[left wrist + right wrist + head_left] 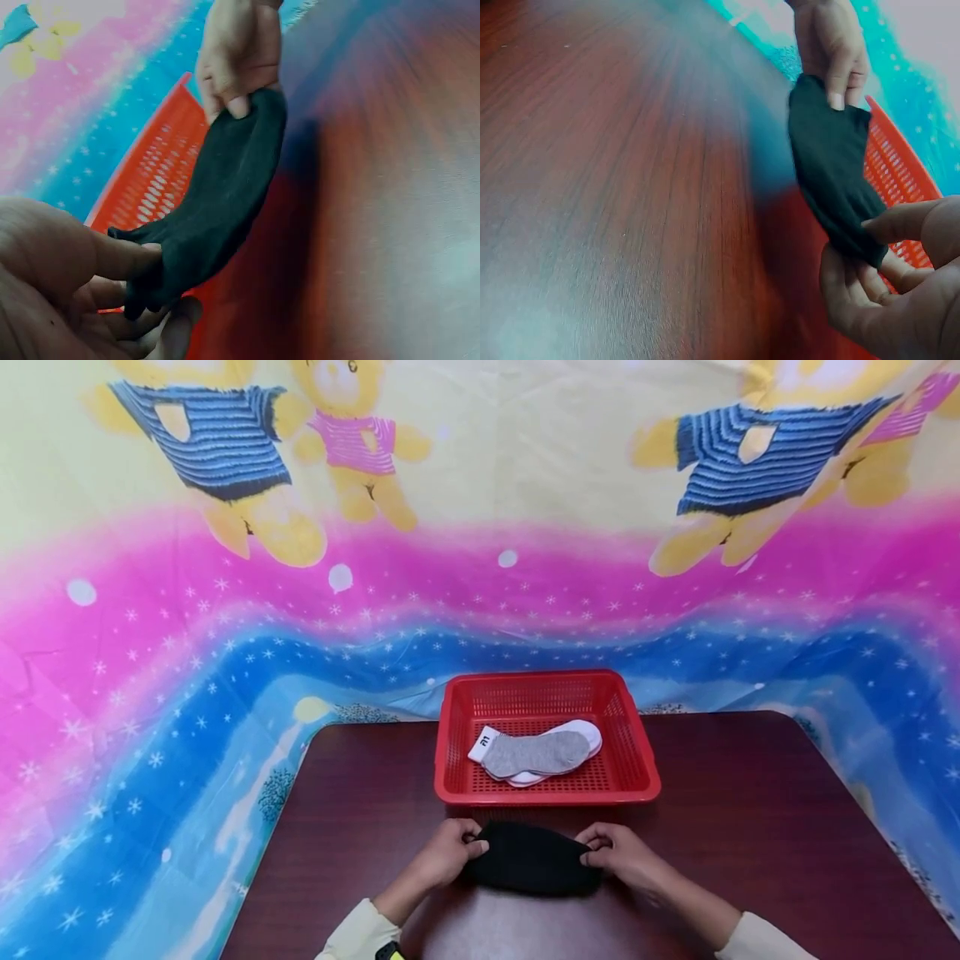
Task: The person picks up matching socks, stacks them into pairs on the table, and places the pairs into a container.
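A black sock (534, 860) stretches lengthwise between my two hands, above the table in front of the red basket. My left hand (448, 853) pinches one end between thumb and fingers. At the other end my right hand (621, 856) grips the fabric the same way. The left wrist view shows the sock (225, 184) sagging slightly, with bunched folds by the left thumb. Inside the red plastic basket (547, 797) lie a grey sock (536, 753) with a white cuff and white socks (591, 735) partly hidden beneath it.
The dark brown wooden table (750, 827) carries the basket near its back edge. Behind and around it hangs a colourful cloth (495, 577) printed with bears and snowflakes. Light reflects off the table's front part.
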Demonstrator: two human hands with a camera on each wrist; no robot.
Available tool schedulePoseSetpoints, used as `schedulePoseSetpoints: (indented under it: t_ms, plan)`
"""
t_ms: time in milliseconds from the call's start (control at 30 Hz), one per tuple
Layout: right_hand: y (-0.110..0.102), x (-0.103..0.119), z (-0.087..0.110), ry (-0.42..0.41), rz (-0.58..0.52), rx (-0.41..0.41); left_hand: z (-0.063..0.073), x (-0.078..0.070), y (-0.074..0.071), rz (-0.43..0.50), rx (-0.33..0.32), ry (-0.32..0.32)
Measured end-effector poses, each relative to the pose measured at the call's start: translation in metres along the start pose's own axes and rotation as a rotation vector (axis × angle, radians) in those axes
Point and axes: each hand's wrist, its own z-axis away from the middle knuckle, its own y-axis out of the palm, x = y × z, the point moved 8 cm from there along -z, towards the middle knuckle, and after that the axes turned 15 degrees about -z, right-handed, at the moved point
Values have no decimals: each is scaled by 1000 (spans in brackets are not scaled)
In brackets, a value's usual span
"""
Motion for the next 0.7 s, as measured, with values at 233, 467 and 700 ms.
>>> schedulePoseSetpoints:
  t_ms: [233, 467, 700]
  plan:
    - [4, 31, 8, -17, -48, 187, 1, -17, -22, -20, 87, 38]
    - [-6, 69, 6, -57, -31, 245, 1, -35, -41, 125, 145, 25]
    - [-24, 92, -5, -49, -84, 105, -10, -44, -62, 223, 68, -16]
